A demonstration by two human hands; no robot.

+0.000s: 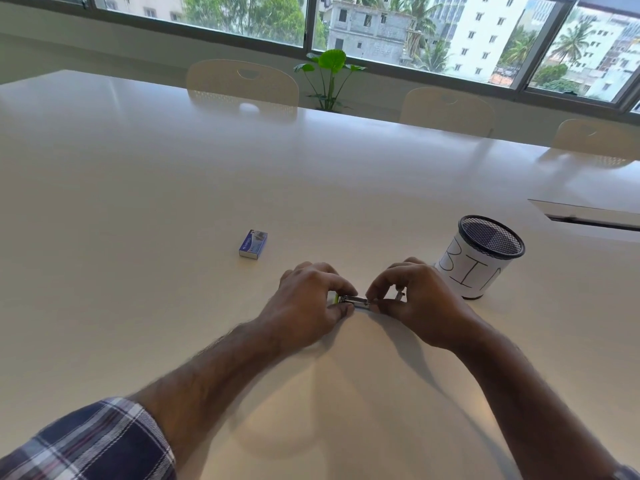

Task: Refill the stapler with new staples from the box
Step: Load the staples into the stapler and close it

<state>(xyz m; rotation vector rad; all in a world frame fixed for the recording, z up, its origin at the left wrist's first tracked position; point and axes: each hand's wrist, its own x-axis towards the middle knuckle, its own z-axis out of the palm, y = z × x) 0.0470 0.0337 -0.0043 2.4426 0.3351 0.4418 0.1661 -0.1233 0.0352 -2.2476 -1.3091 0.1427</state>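
Note:
A small stapler (pixel 356 301) with a metal body and a bit of yellow-green plastic lies low over the white table (pixel 173 202), between both my hands. My left hand (pixel 308 299) grips its left end with curled fingers. My right hand (pixel 415 299) pinches its right part, where a thin metal piece sticks out. Most of the stapler is hidden by my fingers. A small blue staple box (pixel 253 244) lies shut on the table, up and to the left of my hands.
A black mesh cup (pixel 479 259) wrapped in white paper lettered "BIN" stands just right of my right hand. A cable slot (pixel 588 216) is set in the table at the far right. Chairs (pixel 242 84) and a plant (pixel 329 77) stand beyond the far edge.

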